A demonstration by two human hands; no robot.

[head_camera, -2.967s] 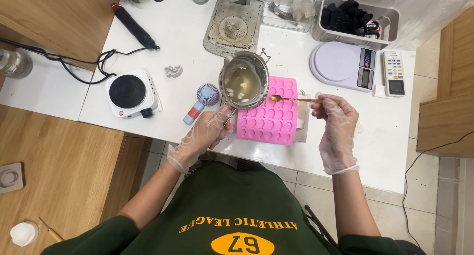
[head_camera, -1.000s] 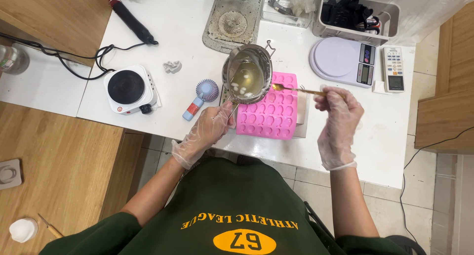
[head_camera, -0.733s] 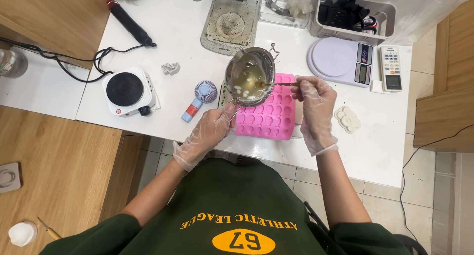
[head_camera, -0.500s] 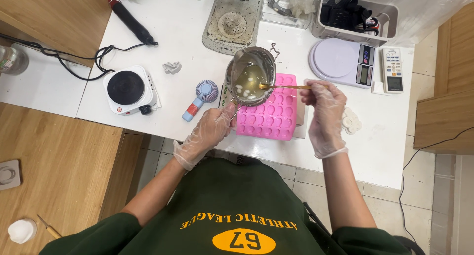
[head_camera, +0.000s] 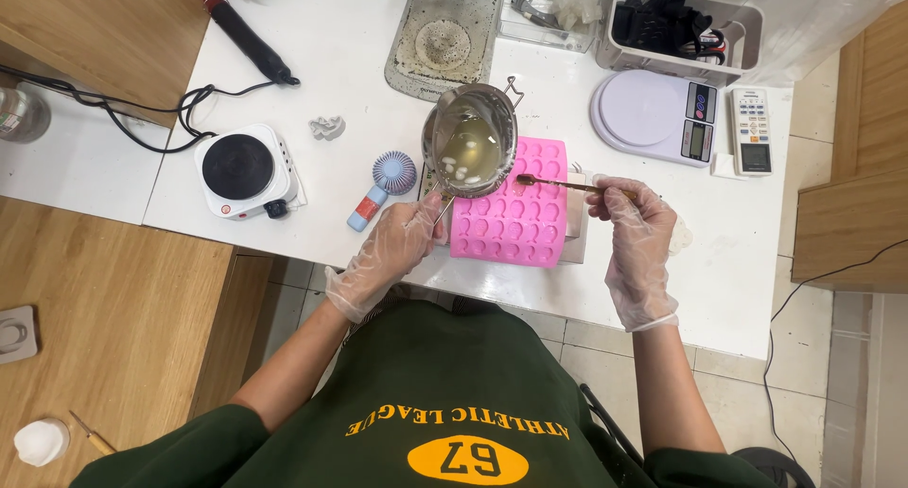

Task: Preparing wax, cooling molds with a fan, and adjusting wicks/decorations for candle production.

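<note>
Left hand [head_camera: 397, 247] grips tilted pot [head_camera: 469, 140], right hand [head_camera: 636, 228] pinches spoon [head_camera: 558, 183] over pink mould [head_camera: 515, 209]; liquid may spill near tabletop's front edge.

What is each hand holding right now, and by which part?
The left hand grips the metal pot by its thin wire handle, keeping it above the pink mold. The right hand pinches the gold spoon at its handle end.

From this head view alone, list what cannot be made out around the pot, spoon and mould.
- Spoon bowl's contents: too small.
- Pot handle: mostly covered by the left hand.
- Mould top-left cavities: hidden under the pot.
- Right hand covers the spoon's handle end.
</note>
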